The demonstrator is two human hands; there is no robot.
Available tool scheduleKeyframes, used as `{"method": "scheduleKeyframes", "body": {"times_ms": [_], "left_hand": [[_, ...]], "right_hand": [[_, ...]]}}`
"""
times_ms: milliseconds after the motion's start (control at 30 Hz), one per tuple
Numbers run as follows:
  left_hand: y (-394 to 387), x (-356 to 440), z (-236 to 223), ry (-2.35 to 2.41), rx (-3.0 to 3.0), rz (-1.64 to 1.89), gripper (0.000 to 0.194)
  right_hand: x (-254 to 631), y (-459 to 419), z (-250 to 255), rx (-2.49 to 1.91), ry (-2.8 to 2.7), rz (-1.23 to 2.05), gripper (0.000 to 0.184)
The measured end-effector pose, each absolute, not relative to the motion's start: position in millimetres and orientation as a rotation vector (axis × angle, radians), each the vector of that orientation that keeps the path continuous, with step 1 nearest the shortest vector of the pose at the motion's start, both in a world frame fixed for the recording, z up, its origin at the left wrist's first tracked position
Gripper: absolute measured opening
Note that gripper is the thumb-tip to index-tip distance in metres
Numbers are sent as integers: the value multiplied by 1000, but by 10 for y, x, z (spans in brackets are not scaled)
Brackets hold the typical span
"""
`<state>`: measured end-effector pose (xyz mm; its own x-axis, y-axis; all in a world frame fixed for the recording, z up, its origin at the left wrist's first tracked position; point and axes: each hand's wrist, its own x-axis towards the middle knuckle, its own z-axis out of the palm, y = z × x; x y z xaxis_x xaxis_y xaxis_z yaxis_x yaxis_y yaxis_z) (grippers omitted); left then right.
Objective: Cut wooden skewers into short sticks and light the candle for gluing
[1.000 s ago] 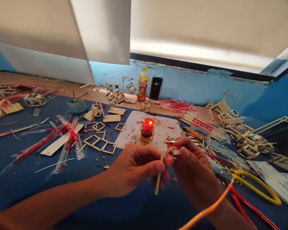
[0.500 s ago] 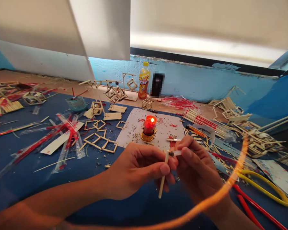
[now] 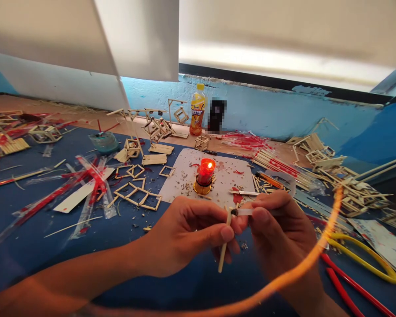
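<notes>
My left hand (image 3: pixel 193 235) pinches a short wooden stick (image 3: pixel 222 257) between thumb and fingers, tilted with its upper end away from me. Between the thumb and fingers of my right hand (image 3: pixel 280 226) is a translucent white glue stick (image 3: pixel 245 212). Its blackened tip touches or nearly touches the wooden stick close to the upper end. Just beyond the hands, a lit candle in a red glass (image 3: pixel 206 174) stands on a crumb-strewn pale sheet (image 3: pixel 181 169). A thin-bladed knife (image 3: pixel 246 193) lies past my right fingers.
Small wooden frames (image 3: pixel 138 193) lie left of the sheet. Bundled sticks (image 3: pixel 280 165) and a yellow-handled tool (image 3: pixel 366 253) are at right. A drink bottle (image 3: pixel 197 112) stands by the wall. An orange cord-like band (image 3: pixel 303 268) crosses the near view.
My right hand has shifted slightly right, showing more of the glue stick and the knife behind it. My left hand keeps its hold on the wooden stick.
</notes>
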<state>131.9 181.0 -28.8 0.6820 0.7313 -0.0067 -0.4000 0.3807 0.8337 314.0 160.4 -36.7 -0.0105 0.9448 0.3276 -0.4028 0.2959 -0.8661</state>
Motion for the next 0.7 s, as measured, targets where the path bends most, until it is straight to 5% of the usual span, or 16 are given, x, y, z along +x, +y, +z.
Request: {"method": "scheduleKeyframes", "body": {"times_ms": [300,700], "left_hand": [[1830,1310,-279,463,1002,754,12],[1857,1259,-260,561,1194,681,26]], "right_hand": [[3138,1549,-377,-891,-1319,581,13],[3147,1528,-437,-840,-1390,464,24]]}}
